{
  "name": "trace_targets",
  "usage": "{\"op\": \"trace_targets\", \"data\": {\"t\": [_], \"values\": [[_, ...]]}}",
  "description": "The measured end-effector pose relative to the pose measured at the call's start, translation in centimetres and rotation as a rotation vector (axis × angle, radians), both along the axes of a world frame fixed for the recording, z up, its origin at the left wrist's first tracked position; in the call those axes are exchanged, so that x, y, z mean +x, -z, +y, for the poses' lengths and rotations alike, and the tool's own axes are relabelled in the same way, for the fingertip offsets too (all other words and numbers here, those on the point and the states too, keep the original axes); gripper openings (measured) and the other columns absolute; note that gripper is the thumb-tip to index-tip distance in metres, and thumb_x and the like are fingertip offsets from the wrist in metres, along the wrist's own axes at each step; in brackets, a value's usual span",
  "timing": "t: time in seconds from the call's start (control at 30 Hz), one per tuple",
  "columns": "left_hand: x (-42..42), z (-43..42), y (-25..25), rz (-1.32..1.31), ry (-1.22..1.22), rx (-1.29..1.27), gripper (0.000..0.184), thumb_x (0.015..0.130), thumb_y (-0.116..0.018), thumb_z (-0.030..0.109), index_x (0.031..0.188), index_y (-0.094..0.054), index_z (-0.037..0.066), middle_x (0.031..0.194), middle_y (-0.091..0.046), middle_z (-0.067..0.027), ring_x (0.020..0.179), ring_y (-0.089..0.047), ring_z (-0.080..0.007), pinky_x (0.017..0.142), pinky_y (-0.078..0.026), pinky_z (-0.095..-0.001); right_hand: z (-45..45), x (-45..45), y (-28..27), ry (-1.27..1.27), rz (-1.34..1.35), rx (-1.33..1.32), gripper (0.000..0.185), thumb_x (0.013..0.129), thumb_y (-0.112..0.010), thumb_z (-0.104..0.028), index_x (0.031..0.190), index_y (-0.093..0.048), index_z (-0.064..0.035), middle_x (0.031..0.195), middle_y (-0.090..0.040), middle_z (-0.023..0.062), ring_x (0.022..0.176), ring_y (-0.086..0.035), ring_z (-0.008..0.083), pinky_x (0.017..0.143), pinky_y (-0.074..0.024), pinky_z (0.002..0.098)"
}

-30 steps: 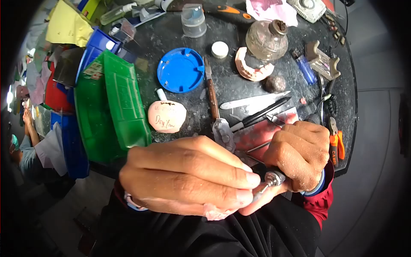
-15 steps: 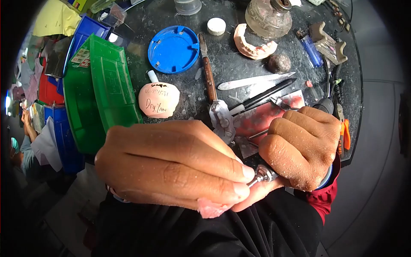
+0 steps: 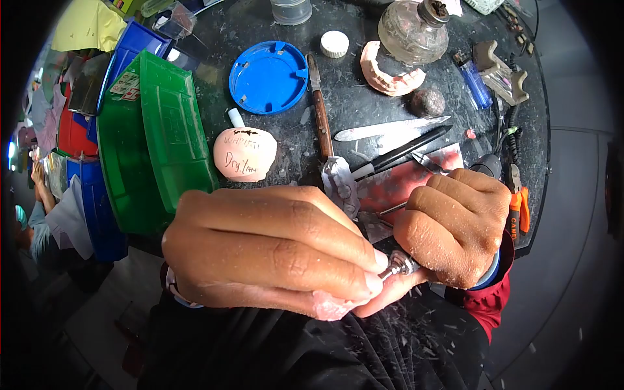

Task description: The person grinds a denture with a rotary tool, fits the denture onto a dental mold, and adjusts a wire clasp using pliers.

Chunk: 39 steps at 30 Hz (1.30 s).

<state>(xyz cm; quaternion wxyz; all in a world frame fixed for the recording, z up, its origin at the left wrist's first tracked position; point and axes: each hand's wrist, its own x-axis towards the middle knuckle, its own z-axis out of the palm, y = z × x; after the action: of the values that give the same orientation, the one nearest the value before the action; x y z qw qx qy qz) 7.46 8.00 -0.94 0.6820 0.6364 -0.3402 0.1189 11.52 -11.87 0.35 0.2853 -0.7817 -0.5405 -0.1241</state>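
My left hand (image 3: 273, 250) is closed around a pink acrylic dental plate (image 3: 331, 308); only its lower edge shows below the fingers. My right hand (image 3: 455, 231) is wrapped round a rotary handpiece (image 3: 402, 263), its metal nose pointing left and its thumb stretched under the plate. The handpiece tip meets the left fingertips and the plate, but the bur itself is hidden. Fine pale dust covers the right knuckles, and pale chips fly over the dark cloth on my lap (image 3: 403, 344).
A green bin (image 3: 175, 130) stands at left beside a pink plaster block (image 3: 245, 156). Beyond my hands lie a blue lid (image 3: 268, 78), a wood-handled knife (image 3: 322, 123), a dental cast (image 3: 390, 79), a glass burner (image 3: 413, 36) and orange-handled pliers (image 3: 524, 209). Another person's arm (image 3: 44, 188) shows far left.
My left hand has shifted slightly right and the pink plate has tilted up a little. Chips now spray over my lap. The bench has slid slightly in view.
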Motion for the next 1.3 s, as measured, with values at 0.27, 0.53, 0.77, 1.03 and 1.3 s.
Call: {"op": "trace_targets", "data": {"t": [0.27, 0.53, 0.77, 1.03, 1.3], "values": [[-0.03, 0.02, -0.22, 0.004, 0.013, -0.005, 0.004, 0.074, -0.067, -0.002, 0.072, -0.064, -0.001, 0.073, -0.066, -0.0142, 0.061, -0.065, -0.0204, 0.051, -0.055, -0.0227, -0.10, 0.20, 0.17, -0.013, -0.042, 0.038, 0.030, 0.056, -0.059, -0.033, 0.064, -0.051, -0.0050, 0.057, -0.043, 0.0030, 0.044, -0.045, 0.0152, 0.039, -0.0302, 0.0267], [0.02, 0.05, -0.02, -0.036, 0.008, 0.003, 0.004, 0.073, -0.069, -0.002, 0.073, -0.066, 0.000, 0.073, -0.066, -0.0139, 0.060, -0.065, -0.0198, 0.051, -0.056, -0.0220, -0.16, 0.15, -0.23, -0.004, -0.082, -0.006, 0.030, 0.049, -0.052, -0.030, 0.064, -0.051, -0.0035, 0.057, -0.042, 0.0041, 0.044, -0.044, 0.0149, 0.040, -0.0298, 0.0272], [0.28, 0.43, -0.20, -0.044, 0.037, 0.068, 0.005, 0.071, -0.070, -0.002, 0.073, -0.066, -0.001, 0.073, -0.066, -0.0134, 0.060, -0.065, -0.0193, 0.051, -0.056, -0.0225, -0.11, 0.18, 0.13, -0.017, -0.069, -0.023, 0.031, 0.048, -0.051, -0.029, 0.065, -0.053, -0.0034, 0.057, -0.044, 0.0043, 0.045, -0.045, 0.0151, 0.039, -0.0300, 0.0265], [-0.04, 0.08, -0.07, -0.006, -0.012, 0.054, 0.004, 0.070, -0.069, -0.003, 0.073, -0.066, -0.002, 0.072, -0.066, -0.0134, 0.059, -0.065, -0.0198, 0.052, -0.057, -0.0231, -0.11, 0.20, 0.42, -0.026, -0.037, -0.009, 0.028, 0.049, -0.053, -0.028, 0.065, -0.053, -0.0044, 0.058, -0.046, 0.0041, 0.046, -0.047, 0.0152, 0.040, -0.0307, 0.0267], [0.35, 0.40, 0.02, -0.038, 0.050, 0.024, 0.006, 0.077, -0.069, 0.005, 0.074, -0.067, 0.000, 0.074, -0.067, -0.0145, 0.061, -0.066, -0.0205, 0.053, -0.057, -0.0242, -0.09, 0.17, 0.20, -0.026, -0.006, 0.005, 0.027, 0.050, -0.054, -0.027, 0.065, -0.053, -0.0046, 0.058, -0.045, 0.0037, 0.046, -0.047, 0.0154, 0.041, -0.0316, 0.0269]]}}
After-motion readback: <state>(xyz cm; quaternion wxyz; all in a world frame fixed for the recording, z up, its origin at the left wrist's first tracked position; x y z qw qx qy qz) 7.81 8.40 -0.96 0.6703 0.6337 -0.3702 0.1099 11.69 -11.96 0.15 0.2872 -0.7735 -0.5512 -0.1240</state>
